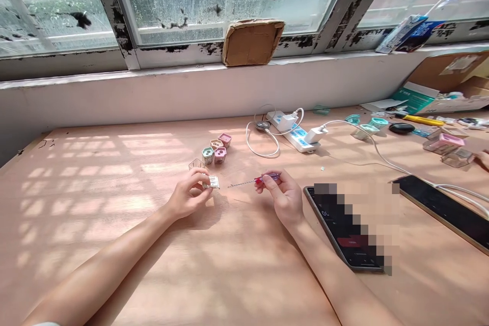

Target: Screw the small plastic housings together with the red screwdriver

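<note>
My left hand [191, 194] pinches a small white part [212, 182] with thumb and fingers, just above the table. In my right hand [284, 196] is a screwdriver [267, 178] with a red and purple handle. Its thin shaft points left toward the white part, with a gap between them. Just beyond my left hand sits a clear, open plastic casing [196, 164], partly hidden by the fingers. Close behind it stand several small faceted containers, among them a green one [208, 155] and a pink one [220, 155].
A white power strip [298, 132] with plugs and cables lies toward the wall. Two phones, one black [344, 234] and another [446, 209], lie right of my arm. Clear and pink casings [445, 141], a yellow-handled tool [424, 119] and another person's hand [483, 159] are at the right.
</note>
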`<state>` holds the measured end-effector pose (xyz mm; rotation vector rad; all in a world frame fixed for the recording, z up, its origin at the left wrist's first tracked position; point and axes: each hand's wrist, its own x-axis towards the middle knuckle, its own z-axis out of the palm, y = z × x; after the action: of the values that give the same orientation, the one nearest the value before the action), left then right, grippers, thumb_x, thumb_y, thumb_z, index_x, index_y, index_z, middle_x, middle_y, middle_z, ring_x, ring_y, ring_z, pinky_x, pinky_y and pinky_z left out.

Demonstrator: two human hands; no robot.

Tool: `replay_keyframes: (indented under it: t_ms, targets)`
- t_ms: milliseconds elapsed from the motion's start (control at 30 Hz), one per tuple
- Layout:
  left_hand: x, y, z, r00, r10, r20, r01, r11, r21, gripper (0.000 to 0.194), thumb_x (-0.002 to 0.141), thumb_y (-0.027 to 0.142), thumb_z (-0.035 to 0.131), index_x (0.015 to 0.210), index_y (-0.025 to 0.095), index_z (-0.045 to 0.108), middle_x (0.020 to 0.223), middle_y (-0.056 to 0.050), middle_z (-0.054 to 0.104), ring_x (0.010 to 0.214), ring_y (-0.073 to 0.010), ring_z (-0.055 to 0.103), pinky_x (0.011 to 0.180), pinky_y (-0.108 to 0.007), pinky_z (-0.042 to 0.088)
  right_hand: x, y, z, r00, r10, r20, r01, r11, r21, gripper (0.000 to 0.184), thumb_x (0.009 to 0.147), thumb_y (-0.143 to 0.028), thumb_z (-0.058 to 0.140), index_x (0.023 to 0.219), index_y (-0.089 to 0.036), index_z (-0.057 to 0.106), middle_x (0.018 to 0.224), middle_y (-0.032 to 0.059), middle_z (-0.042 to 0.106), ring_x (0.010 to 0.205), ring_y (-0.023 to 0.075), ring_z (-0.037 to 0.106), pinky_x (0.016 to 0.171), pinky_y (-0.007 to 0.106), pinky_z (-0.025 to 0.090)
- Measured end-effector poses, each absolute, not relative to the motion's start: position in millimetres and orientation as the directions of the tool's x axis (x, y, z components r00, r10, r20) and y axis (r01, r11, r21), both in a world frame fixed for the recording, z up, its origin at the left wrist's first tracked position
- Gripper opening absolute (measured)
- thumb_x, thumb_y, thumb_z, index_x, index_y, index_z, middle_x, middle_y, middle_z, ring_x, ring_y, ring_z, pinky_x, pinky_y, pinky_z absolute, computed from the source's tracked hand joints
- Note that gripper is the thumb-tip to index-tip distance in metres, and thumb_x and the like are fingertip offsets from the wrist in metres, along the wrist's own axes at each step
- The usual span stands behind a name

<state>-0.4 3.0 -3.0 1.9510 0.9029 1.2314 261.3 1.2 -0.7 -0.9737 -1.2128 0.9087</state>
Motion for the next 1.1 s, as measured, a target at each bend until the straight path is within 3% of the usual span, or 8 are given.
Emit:
replay_keyframes:
  t_ms: [367,567,700,1100]
  targets:
    - [3,4,-3,0.345,0.901,0.263,0.072,-0.304,0.95,0.024,0.093,0.04,0.066,0.093,0.017,0.058,0.105,-0.007,0.054,0.087,-0.0155,0.057,0.07,-0.025,0.056,258,3,-6,0.021,0.983,0.185,0.059,0.183,-0.981,0.039,0.081,-0.056,0.074,0.086,-0.019,0.065,0.073,0.0038,0.072,0.058,0.0154,0.063,0.058,0.03,0.055]
    - [4,5,-1,0.33,0.914,0.236,0.041,-0.264,0.964,0.033,0.09,0.046,0.069,0.089,0.017,0.056,0.101,-0.006,0.055,0.081,-0.0143,0.059,0.068,-0.025,0.055,286,9,7,-0.274,0.959,-0.066,0.202,-0.01,-0.979,0.038,0.074,-0.052,0.08,0.091,-0.018,0.077,0.081,0.007,0.076,0.067,0.0194,0.068,0.058,0.03,0.054]
    - [4,5,-2,0.342,0.912,0.227,0.048,-0.258,0.965,0.031,0.09,0.045,0.069,0.091,0.017,0.056,0.101,-0.007,0.056,0.079,-0.0136,0.059,0.063,-0.024,0.053,297,10,10,-0.324,0.929,-0.178,0.339,-0.062,-0.939,0.035,0.075,-0.049,0.078,0.092,-0.018,0.082,0.079,0.0069,0.077,0.069,0.0193,0.066,0.055,0.027,0.049]
    - [4,6,2,0.38,0.899,0.219,0.106,-0.278,0.955,0.023,0.092,0.038,0.067,0.091,0.016,0.057,0.101,-0.007,0.056,0.077,-0.0129,0.057,0.063,-0.024,0.052,293,10,9,-0.242,0.962,-0.124,0.331,-0.038,-0.943,0.038,0.074,-0.05,0.076,0.095,-0.018,0.083,0.074,0.0064,0.076,0.063,0.0179,0.062,0.055,0.029,0.048]
